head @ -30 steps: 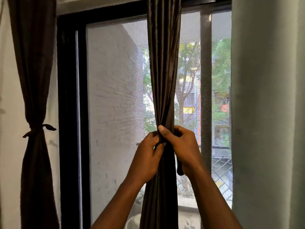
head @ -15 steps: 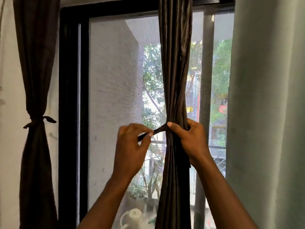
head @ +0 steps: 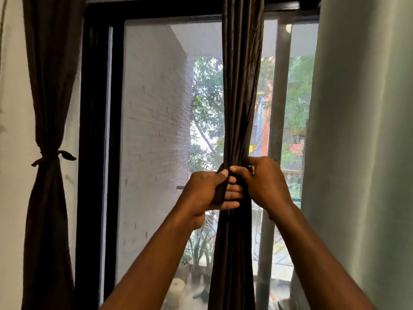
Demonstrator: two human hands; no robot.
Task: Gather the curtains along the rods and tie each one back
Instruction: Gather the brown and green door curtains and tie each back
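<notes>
A dark brown curtain (head: 240,97) hangs bunched in the middle of the window. A dark tie strip (head: 220,193) wraps its waist. My left hand (head: 207,191) grips the strip's end, thumb on top, fingers reaching to the curtain's front. My right hand (head: 263,182) pinches the bunched curtain and the tie at the waist from the right. At the far left a second dark curtain (head: 48,86) hangs gathered, with a knotted tie (head: 53,155) around it.
A black window frame (head: 93,130) stands between the two dark curtains. A pale green curtain (head: 362,142) fills the right side. Behind the screen are a white brick wall (head: 154,130), trees and potted plants.
My left hand had pulled the tie's end out to the left; it has now come back against the curtain, holding the strip down along the front. The right hand stays at the waist.
</notes>
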